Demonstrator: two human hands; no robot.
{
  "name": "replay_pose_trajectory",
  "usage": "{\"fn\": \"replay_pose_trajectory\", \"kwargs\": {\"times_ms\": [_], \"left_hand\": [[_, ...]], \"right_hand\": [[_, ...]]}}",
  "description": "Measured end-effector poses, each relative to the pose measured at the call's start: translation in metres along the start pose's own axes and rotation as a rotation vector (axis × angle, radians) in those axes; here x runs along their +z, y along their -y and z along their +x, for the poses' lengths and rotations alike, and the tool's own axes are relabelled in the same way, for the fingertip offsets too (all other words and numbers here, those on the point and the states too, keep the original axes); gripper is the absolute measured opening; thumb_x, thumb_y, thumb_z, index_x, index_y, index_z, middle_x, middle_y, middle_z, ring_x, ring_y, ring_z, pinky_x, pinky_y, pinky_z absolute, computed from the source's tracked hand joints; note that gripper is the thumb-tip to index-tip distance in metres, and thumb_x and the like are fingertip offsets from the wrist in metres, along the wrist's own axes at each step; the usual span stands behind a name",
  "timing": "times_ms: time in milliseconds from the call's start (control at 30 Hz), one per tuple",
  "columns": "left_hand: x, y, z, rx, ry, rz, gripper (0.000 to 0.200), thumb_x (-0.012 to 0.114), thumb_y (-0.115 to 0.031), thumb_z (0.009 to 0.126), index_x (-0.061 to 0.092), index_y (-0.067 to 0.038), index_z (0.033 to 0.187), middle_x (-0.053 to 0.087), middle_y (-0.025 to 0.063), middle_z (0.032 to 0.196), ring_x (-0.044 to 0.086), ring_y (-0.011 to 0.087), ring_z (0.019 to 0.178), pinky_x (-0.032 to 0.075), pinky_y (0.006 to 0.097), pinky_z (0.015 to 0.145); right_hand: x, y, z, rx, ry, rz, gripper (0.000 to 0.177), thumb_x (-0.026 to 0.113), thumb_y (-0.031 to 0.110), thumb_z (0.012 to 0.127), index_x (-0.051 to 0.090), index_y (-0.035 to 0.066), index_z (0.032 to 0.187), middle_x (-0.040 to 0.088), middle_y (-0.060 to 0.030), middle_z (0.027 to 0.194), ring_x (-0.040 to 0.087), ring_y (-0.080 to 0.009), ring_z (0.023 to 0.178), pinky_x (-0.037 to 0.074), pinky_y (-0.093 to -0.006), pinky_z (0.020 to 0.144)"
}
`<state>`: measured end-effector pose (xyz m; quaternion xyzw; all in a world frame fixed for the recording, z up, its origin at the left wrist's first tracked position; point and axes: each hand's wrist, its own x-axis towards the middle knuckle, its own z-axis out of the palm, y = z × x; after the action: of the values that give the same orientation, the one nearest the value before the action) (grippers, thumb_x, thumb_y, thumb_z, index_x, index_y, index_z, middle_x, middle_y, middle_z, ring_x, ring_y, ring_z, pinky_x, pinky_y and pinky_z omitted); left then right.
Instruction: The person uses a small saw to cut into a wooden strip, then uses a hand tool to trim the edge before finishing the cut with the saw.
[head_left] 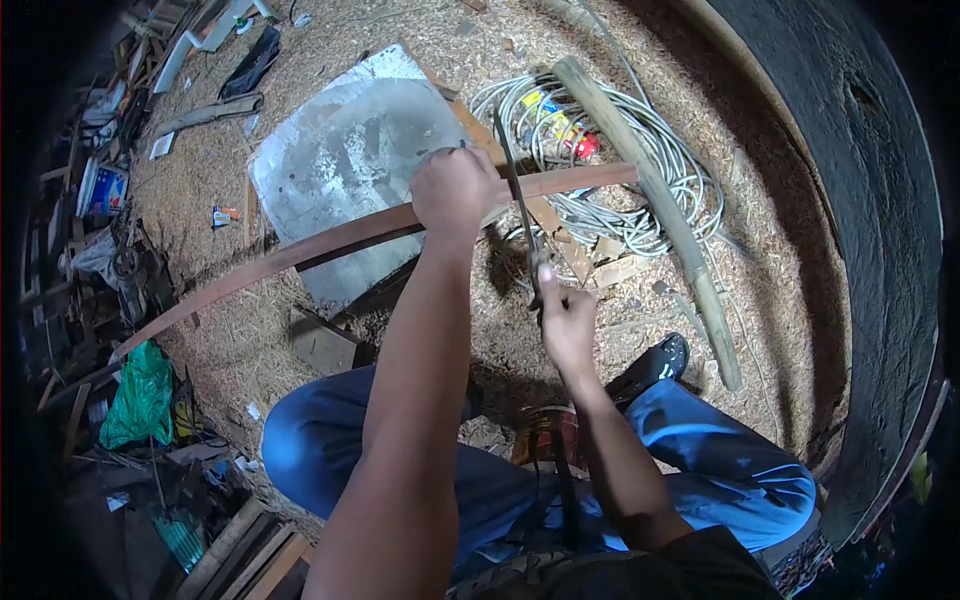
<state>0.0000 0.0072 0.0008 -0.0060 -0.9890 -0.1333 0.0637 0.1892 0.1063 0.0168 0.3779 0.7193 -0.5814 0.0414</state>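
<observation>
A long curved strip of brown wood [300,250] arcs from the lower left up to the right. My left hand [455,190] grips it near its upper part. In my right hand [565,320] is the handle of a thin dark blade [515,190], which points upward. The blade crosses the strip just right of my left hand and appears to rest against it. My knees in blue trousers [330,440] are bent below my arms. A black shoe [655,365] shows by my right wrist.
Sawdust covers the floor. A pale metal sheet [340,170] lies behind the strip. Coiled white cable [620,160] and a thick pole [650,200] lie at the right. Wood offcuts [605,260] sit near the blade. A green bag [140,395] and clutter line the left. A dark curved wall [860,200] stands right.
</observation>
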Motion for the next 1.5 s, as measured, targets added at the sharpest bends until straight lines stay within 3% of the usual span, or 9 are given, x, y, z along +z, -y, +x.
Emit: {"fn": "replay_pose_trajectory", "kwargs": {"times_ms": [167, 500, 667, 767, 900, 967, 1300, 1367, 1500], "left_hand": [[-0.006, -0.003, 0.003, -0.017, 0.048, 0.045, 0.039, 0.053, -0.025, 0.09, 0.072, -0.002, 0.064, 0.071, 0.0198, 0.071, 0.07, 0.0365, 0.065, 0.058, 0.0461, 0.066], [-0.004, -0.002, 0.001, 0.004, -0.007, -0.023, 0.04, 0.053, -0.026, 0.091, 0.071, -0.001, 0.065, 0.069, 0.0224, 0.07, 0.069, 0.0392, 0.064, 0.057, 0.0482, 0.066], [-0.006, -0.003, 0.004, -0.018, 0.043, -0.03, 0.043, 0.051, -0.027, 0.093, 0.072, 0.001, 0.067, 0.068, 0.0251, 0.071, 0.068, 0.0424, 0.065, 0.056, 0.0501, 0.068], [-0.004, -0.003, 0.003, -0.006, 0.03, -0.036, 0.044, 0.051, -0.027, 0.093, 0.071, 0.001, 0.067, 0.068, 0.025, 0.072, 0.068, 0.0425, 0.066, 0.056, 0.0503, 0.068], [-0.002, -0.003, 0.001, -0.021, 0.038, 0.002, 0.042, 0.052, -0.026, 0.092, 0.072, -0.001, 0.066, 0.069, 0.0229, 0.071, 0.069, 0.0397, 0.064, 0.056, 0.0487, 0.067], [-0.002, -0.002, 0.002, -0.028, 0.018, 0.022, 0.041, 0.052, -0.026, 0.091, 0.072, -0.002, 0.064, 0.07, 0.0205, 0.07, 0.07, 0.0369, 0.063, 0.057, 0.0469, 0.065], [-0.004, -0.002, 0.001, -0.007, 0.037, -0.031, 0.043, 0.052, -0.028, 0.093, 0.073, 0.001, 0.069, 0.069, 0.0261, 0.072, 0.069, 0.0422, 0.066, 0.057, 0.05, 0.069], [-0.003, -0.001, 0.003, -0.012, 0.02, -0.038, 0.043, 0.052, -0.028, 0.093, 0.073, 0.001, 0.069, 0.068, 0.0261, 0.071, 0.069, 0.0421, 0.066, 0.057, 0.05, 0.069], [-0.006, -0.002, 0.003, -0.007, 0.002, -0.046, 0.043, 0.052, -0.027, 0.093, 0.072, 0.001, 0.066, 0.069, 0.0258, 0.072, 0.069, 0.0416, 0.066, 0.057, 0.05, 0.069]], "right_hand": [[-0.022, -0.046, -0.049, 0.07, 0.119, 0.137, 0.062, 0.058, 0.042, 0.103, 0.063, -0.002, 0.06, 0.046, 0.0009, 0.049, 0.04, -0.0088, 0.047, 0.031, -0.0321, 0.048], [-0.015, -0.003, -0.021, 0.025, 0.123, 0.09, 0.061, 0.06, 0.039, 0.102, 0.056, 0.002, 0.053, 0.045, 0.0015, 0.046, 0.037, -0.009, 0.044, 0.025, -0.0329, 0.044], [-0.027, -0.01, -0.038, 0.087, 0.114, 0.005, 0.06, 0.06, 0.039, 0.101, 0.063, -0.001, 0.057, 0.054, -0.0002, 0.049, 0.048, -0.0082, 0.046, 0.034, -0.0291, 0.046], [-0.018, 0.014, -0.009, 0.053, 0.105, -0.031, 0.066, 0.059, 0.048, 0.1, 0.062, -0.001, 0.056, 0.046, 0.0021, 0.047, 0.037, -0.0084, 0.047, 0.028, -0.0329, 0.046], [-0.011, -0.007, 0.0, -0.073, 0.08, -0.031, 0.067, 0.058, 0.049, 0.101, 0.063, -0.002, 0.058, 0.046, 0.0013, 0.047, 0.039, -0.0088, 0.047, 0.029, -0.0335, 0.047], [-0.02, -0.013, -0.022, -0.068, 0.092, -0.018, 0.057, 0.062, 0.035, 0.101, 0.058, -0.003, 0.058, 0.04, -0.0001, 0.047, 0.036, -0.0097, 0.047, 0.025, -0.0357, 0.046], [0.006, -0.002, 0.004, -0.093, -0.011, -0.014, 0.061, 0.059, 0.04, 0.102, 0.058, -0.001, 0.056, 0.039, 0.0027, 0.049, 0.031, -0.0081, 0.05, 0.023, -0.0338, 0.047], [-0.011, -0.011, -0.013, -0.051, 0.097, -0.033, 0.056, 0.06, 0.037, 0.102, 0.065, -0.004, 0.064, 0.05, -0.0025, 0.05, 0.038, -0.011, 0.05, 0.029, -0.035, 0.048], [-0.02, -0.038, -0.048, -0.05, 0.024, 0.107, 0.057, 0.059, 0.032, 0.103, 0.059, 0.0, 0.056, 0.045, 0.0038, 0.049, 0.036, -0.0061, 0.048, 0.026, -0.03, 0.046]]}}
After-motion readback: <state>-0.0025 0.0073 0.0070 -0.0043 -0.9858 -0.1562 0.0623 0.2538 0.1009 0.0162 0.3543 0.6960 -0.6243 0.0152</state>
